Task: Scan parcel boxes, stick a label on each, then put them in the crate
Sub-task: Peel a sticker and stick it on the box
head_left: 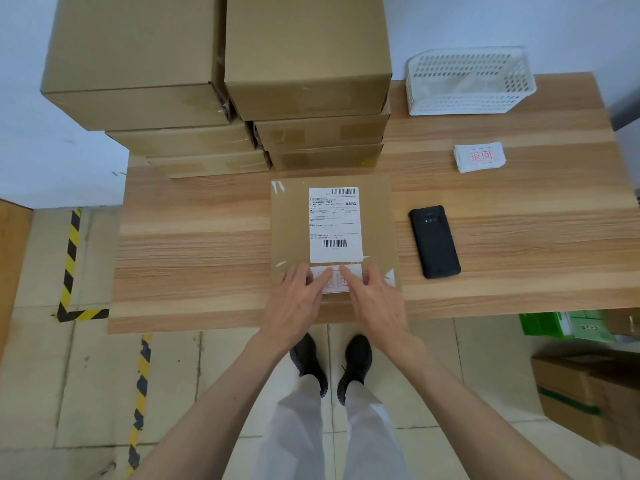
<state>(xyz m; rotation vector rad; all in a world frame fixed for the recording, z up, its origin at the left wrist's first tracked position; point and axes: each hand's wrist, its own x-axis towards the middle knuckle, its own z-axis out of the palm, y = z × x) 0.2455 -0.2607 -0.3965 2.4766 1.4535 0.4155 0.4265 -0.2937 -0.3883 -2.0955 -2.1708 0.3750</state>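
Bottom of frame: two bare forearms reach up from the lower corners, black shoes on tiled floor between them. Left hand (pixel 294 303) and right hand (pixel 375 299) meet at lower centre, both flat, fingers straight, gripping nothing. Fingertips of both press a white label (pixel 337 282) with red print onto the near edge of a flat box (pixel 291 230); index fingers angle toward each other over the label, left hand covering its left end, right hand its right end. Box lies at centre of the table (pixel 194 258), a white shipping slip (pixel 334 223) with barcodes just above the label, beyond the fingertips. Right of the box, apart from it: black scanner (pixel 434 242) lying flat. Further up right: small label stack (pixel 479 156), same red print. Upper right at the table's far edge: white crate (pixel 469 81). Upper left to centre: two stacks of boxes (pixel 221 81) just behind the flat box.
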